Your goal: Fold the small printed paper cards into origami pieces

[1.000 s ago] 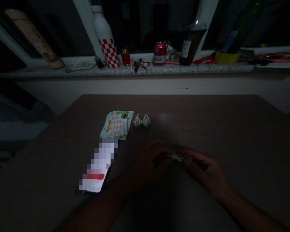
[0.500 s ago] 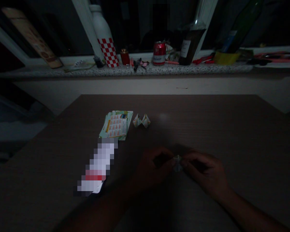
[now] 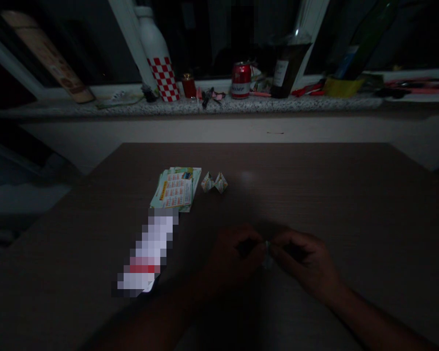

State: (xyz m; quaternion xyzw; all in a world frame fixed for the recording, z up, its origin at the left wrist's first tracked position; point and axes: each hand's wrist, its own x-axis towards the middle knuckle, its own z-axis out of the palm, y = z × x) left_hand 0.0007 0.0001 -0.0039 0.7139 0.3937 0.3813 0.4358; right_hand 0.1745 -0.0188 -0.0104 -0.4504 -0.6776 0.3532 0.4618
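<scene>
Between the fingertips of both hands is a small folded piece of paper (image 3: 267, 256), pale and mostly covered by the fingers. My left hand (image 3: 237, 253) pinches it from the left, thumb against forefinger. From the right, my right hand (image 3: 302, 258) grips it in the same kind of pinch, with the fingertips of the two hands almost touching. Farther off stands a folded paper figure (image 3: 214, 183) with two pointed peaks, printed in green and orange. Left of that figure lies a stack of printed paper slips (image 3: 176, 189).
A phone with a blurred-out screen (image 3: 151, 253) lies left of my hands on the dim wooden table (image 3: 332, 180). Along the speckled windowsill (image 3: 212, 108) stand a white-and-red checkered bottle (image 3: 163, 73), a red can (image 3: 241, 80), a dark bottle (image 3: 287, 73) and a small jar (image 3: 189, 86).
My hands have drawn closer together, and less of the folded paper shows between the fingers. The two-peaked figure, the slips and the phone have stayed put.
</scene>
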